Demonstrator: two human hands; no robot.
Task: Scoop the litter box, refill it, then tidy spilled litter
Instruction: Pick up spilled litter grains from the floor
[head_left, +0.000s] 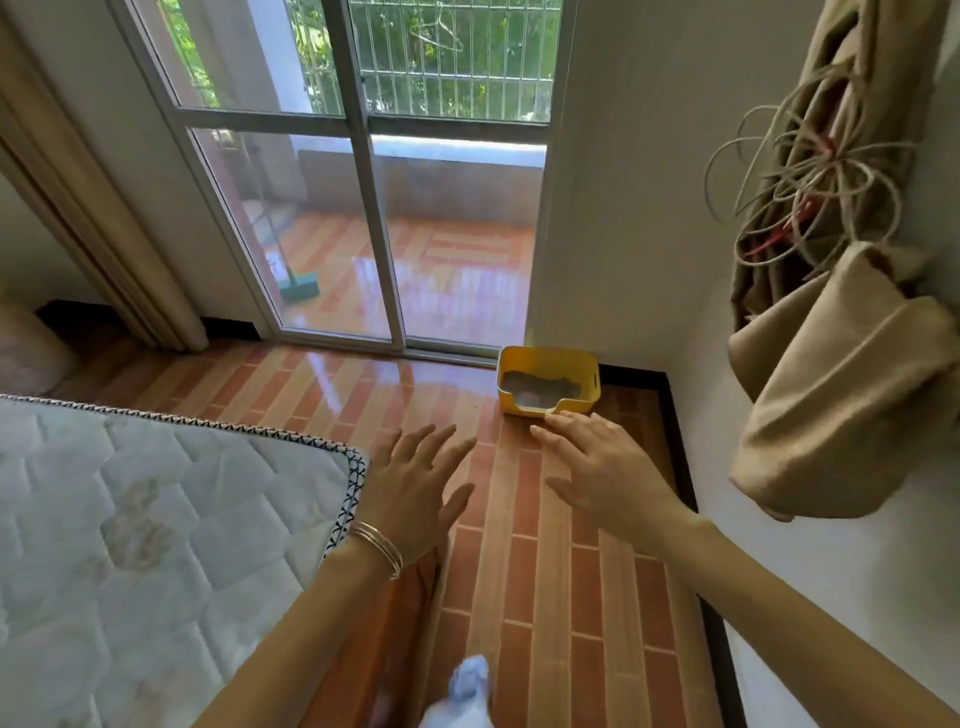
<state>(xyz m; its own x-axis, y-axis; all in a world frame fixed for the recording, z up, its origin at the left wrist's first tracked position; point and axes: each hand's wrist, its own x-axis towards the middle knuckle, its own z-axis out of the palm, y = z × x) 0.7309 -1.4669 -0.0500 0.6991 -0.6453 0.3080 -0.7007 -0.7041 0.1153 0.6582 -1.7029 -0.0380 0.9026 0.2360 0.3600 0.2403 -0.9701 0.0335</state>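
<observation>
Left hand (415, 483): hovering, fingers spread wide, holding nothing.
Right hand (602, 467): reaching forward, fingers straight, empty.
Rectangular yellow plastic litter box (550, 364): sitting on red tiled floor (519, 519) beside sliding glass door (457, 249).

1. Left hand (415, 486): palm down, fingers straight and spread, holding nothing.
2. Right hand (608, 467): palm down, fingers extended, thumb out to the side, holding nothing.
3. Left forearm (291, 623) and right forearm (779, 587): bare, reaching forward from the lower edge of the view; hands side by side, not touching.
</observation>
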